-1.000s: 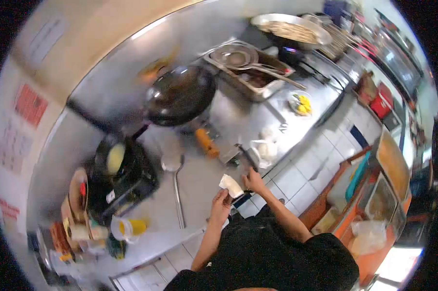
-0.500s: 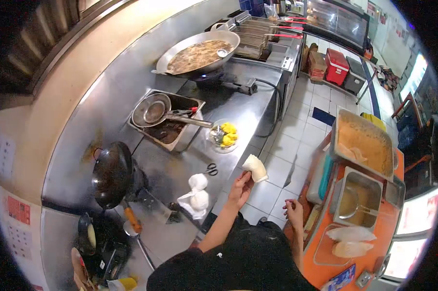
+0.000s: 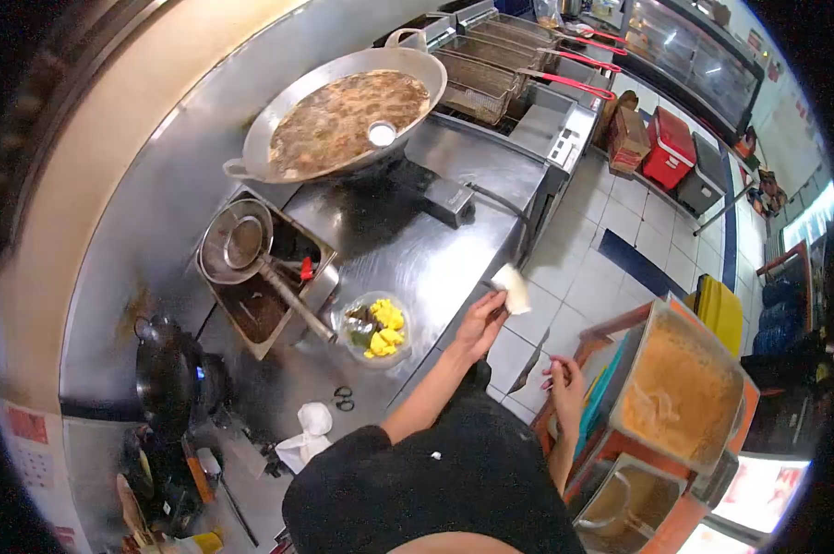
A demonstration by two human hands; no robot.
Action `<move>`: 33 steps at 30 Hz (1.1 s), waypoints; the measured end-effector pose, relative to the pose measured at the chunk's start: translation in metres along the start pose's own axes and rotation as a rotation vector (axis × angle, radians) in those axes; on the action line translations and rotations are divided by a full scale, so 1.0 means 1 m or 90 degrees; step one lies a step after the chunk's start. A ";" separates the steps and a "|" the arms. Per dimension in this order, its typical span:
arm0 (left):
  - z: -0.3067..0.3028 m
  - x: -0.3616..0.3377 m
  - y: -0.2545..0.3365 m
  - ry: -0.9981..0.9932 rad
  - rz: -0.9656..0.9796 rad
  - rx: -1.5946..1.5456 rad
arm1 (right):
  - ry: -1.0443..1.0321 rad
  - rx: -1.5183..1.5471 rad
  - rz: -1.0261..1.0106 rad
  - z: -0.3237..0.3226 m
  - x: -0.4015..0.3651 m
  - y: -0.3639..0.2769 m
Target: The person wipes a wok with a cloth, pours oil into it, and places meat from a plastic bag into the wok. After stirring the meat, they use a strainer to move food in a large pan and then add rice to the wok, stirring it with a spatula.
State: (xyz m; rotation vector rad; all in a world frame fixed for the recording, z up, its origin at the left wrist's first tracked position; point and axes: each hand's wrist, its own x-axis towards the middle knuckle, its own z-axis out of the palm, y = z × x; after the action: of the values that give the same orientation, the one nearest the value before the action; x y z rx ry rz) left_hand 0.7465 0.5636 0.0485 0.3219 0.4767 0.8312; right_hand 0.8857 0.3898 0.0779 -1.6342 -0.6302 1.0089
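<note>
My left hand (image 3: 481, 323) is closed on the lower end of a pale, folded, flat piece (image 3: 513, 290), held up over the aisle floor; its exact kind I cannot make out. To the right, my right hand (image 3: 565, 380) hovers with loosely bent fingers slightly apart and nothing visible in them. It is nearest to a metal tray of orange-brown batter or crumbs (image 3: 680, 388). Left of my left hand, a clear bowl (image 3: 409, 346) with yellow and dark green pieces stands on the steel counter. Black-handled scissors (image 3: 344, 399) and a white knotted bundle (image 3: 314, 419) lie below it.
A large wok (image 3: 260, 120) of bubbling brown oil stands at the back, near fryer baskets (image 3: 477, 78). A strainer (image 3: 237, 242) rests across a steel bin (image 3: 255, 342). A dark wok (image 3: 163, 374) sits by a lit burner. A red cooler (image 3: 668, 148) stands beyond the aisle.
The view has shifted and turned toward the back wok and fryer. My left hand still holds the pale piece, now seen more edge-on. My right hand is nearer the orange-brown tray.
</note>
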 end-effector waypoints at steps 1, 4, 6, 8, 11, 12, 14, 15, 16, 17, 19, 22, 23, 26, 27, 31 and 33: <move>0.012 0.031 0.003 -0.010 -0.022 -0.001 | 0.019 0.009 -0.006 -0.008 0.027 -0.013; 0.073 0.119 0.005 -0.035 -0.028 0.039 | 0.096 0.011 -0.038 -0.038 0.095 -0.046; 0.108 0.177 0.002 -0.091 -0.063 0.087 | 0.149 0.018 -0.035 -0.063 0.128 -0.071; 0.136 0.235 -0.016 -0.143 -0.084 0.142 | 0.233 0.034 -0.009 -0.084 0.160 -0.089; 0.170 0.321 -0.061 -0.191 -0.147 0.153 | 0.372 0.063 0.038 -0.128 0.210 -0.080; 0.179 0.342 -0.071 -0.171 -0.212 0.146 | 0.403 0.031 0.010 -0.146 0.225 -0.083; 0.184 0.397 -0.107 -0.121 -0.291 0.174 | 0.482 0.156 -0.035 -0.178 0.261 -0.085; 0.181 0.420 -0.122 -0.083 -0.307 0.208 | 0.512 0.141 -0.023 -0.194 0.281 -0.081; 0.195 0.434 -0.135 -0.095 -0.337 0.223 | 0.538 0.170 -0.022 -0.213 0.296 -0.081; 0.209 0.449 -0.146 -0.103 -0.351 0.235 | 0.549 0.197 -0.028 -0.234 0.314 -0.079; 0.230 0.484 -0.168 -0.067 -0.375 0.306 | 0.588 0.230 -0.023 -0.274 0.350 -0.062; 0.258 0.560 -0.194 -0.109 -0.401 0.354 | 0.677 0.121 -0.001 -0.331 0.415 -0.060; 0.265 0.585 -0.203 -0.087 -0.371 0.388 | 0.708 -0.046 0.028 -0.347 0.422 -0.060; 0.300 0.658 -0.234 -0.122 -0.423 0.370 | 0.699 -0.058 0.123 -0.393 0.448 -0.073; 0.317 0.678 -0.248 -0.121 -0.420 0.371 | 0.697 -0.120 0.141 -0.406 0.456 -0.076; 0.344 0.790 -0.304 -0.174 -0.479 0.356 | 0.738 0.082 0.162 -0.453 0.498 -0.056; 0.358 0.846 -0.338 -0.193 -0.485 0.383 | 0.767 0.132 0.172 -0.477 0.530 -0.037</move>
State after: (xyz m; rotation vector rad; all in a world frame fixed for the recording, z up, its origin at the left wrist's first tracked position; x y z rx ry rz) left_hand 1.6345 0.9667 -0.0345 0.7475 0.5042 -0.1227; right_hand 1.5653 0.5903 -0.0085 -1.8032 0.4958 0.1151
